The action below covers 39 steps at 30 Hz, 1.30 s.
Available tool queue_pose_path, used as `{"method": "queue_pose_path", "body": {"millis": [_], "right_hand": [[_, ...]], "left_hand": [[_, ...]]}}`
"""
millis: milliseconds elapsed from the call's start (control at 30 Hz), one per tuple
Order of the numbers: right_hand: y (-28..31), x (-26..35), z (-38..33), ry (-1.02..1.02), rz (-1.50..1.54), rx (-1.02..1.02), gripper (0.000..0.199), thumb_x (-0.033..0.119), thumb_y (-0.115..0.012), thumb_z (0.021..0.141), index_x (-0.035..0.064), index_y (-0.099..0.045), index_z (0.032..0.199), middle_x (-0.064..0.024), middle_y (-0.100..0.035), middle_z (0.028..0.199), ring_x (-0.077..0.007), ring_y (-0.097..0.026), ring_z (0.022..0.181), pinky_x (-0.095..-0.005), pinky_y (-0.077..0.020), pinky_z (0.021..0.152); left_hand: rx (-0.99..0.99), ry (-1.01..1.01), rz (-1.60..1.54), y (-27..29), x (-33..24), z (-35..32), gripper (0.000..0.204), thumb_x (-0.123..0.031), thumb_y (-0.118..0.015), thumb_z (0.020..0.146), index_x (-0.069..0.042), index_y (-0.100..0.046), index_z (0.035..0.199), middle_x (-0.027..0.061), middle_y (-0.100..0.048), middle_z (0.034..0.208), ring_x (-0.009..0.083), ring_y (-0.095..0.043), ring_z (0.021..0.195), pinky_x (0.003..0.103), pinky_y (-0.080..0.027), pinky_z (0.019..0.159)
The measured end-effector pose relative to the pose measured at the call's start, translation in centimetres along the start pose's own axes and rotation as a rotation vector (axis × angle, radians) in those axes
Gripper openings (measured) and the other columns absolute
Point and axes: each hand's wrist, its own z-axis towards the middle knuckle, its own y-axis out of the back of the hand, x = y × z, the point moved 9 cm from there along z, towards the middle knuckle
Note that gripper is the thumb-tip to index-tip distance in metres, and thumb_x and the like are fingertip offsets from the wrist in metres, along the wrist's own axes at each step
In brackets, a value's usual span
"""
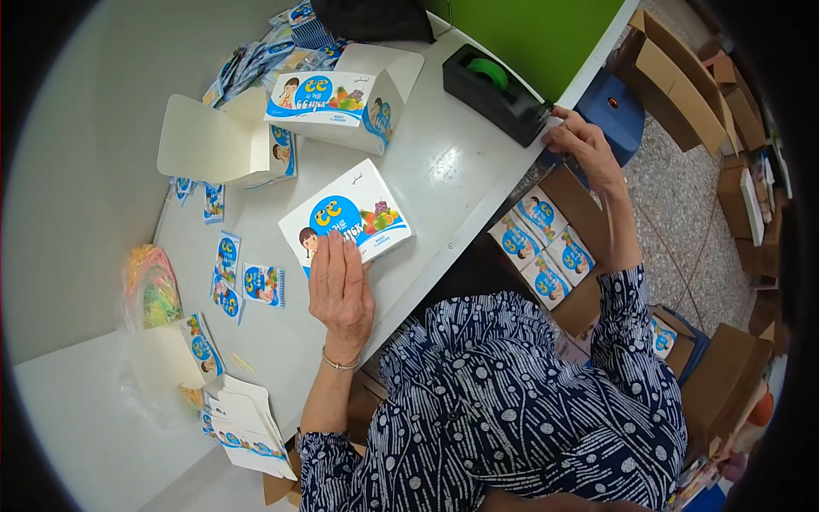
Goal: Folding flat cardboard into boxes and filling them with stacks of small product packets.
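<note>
A closed white and blue carton (368, 189) with a cartoon girl and fruit on it lies on the grey table. My left hand (341, 290) rests flat on its near side, fingers stretched out and together. At the table's right edge, my right hand (587, 147) pinches the end of a strip of tape (554, 125) by the cutting edge of a black tape dispenser (478, 96). A green roll (488, 72) sits inside the dispenser. Behind the closed carton stand an opened carton (328, 130) and another opened carton (235, 154) with its flap out.
Small blue sachets (263, 285) lie left of the carton, with more sachets (264, 55) heaped at the back. Flat cartons (247, 427) are stacked at the lower left. A brown box (583, 196) of finished cartons stands right of the table, near a blue stool (616, 107).
</note>
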Motion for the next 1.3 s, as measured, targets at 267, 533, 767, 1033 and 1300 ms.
{"method": "queue_pose_path", "body": {"millis": [267,533,767,1033,1300], "right_hand": [[-0.1,2.8,-3.6,0.175,-0.65,-0.359,0.025,0.02,-0.062,0.09,-0.0043,-0.062,0.084,-0.0113,-0.061,0.091,-0.0193,-0.057,0.071,-0.0311,-0.0458,0.066],[-22.5,9.7,-12.4,-0.114,0.311,0.679,0.023,0.016,-0.045,0.101,0.0005,-0.057,0.113,-0.0033,-0.061,0.082,-0.005,-0.05,0.054,-0.0182,-0.0391,0.046],[-28.0,8.4,-11.6,-0.15,0.4,0.785,0.026,0.02,-0.043,0.102,-0.0001,-0.056,0.114,-0.0026,-0.059,0.084,-0.0044,-0.05,0.054,-0.018,-0.0383,0.046],[-28.6,4.5,-10.7,-0.34,0.468,0.583,0.029,0.027,-0.053,0.099,0.002,-0.067,0.093,0.0012,-0.059,0.071,-0.0046,-0.048,0.049,-0.0168,-0.0369,0.044],[-26.4,6.1,-8.9,0.233,-0.38,0.229,0.031,0.029,-0.061,0.091,-0.0007,-0.068,0.083,-0.0181,-0.064,0.068,-0.0309,-0.062,0.056,-0.0385,-0.047,0.051]], "left_hand": [[-0.041,0.02,-0.003,0.3,-0.1,0.3,0.035,0.001,-0.067,0.079,0.002,-0.064,0.114,0.0191,-0.061,0.124,0.0353,-0.057,0.117,0.042,-0.046,0.099],[-0.116,0.123,-0.177,1.0,0.9,0.6,0.056,0.0,-0.073,0.074,0.002,-0.054,0.126,0.0194,-0.059,0.126,0.0354,-0.059,0.114,0.041,-0.049,0.094],[-0.211,0.149,-0.304,1.6,1.7,-0.1,0.068,0.002,-0.076,0.069,-0.001,-0.047,0.13,0.0241,-0.052,0.133,0.0378,-0.059,0.114,0.04,-0.054,0.087],[-0.043,0.086,-0.145,1.3,0.7,0.4,0.042,-0.004,-0.071,0.072,-0.013,-0.065,0.113,0.0199,-0.053,0.132,0.0338,-0.059,0.113,0.036,-0.053,0.086],[0.117,0.044,-0.153,1.4,0.4,1.0,0.045,-0.004,-0.072,0.071,-0.012,-0.064,0.115,0.0185,-0.051,0.134,0.0356,-0.055,0.119,0.04,-0.051,0.09]]}}
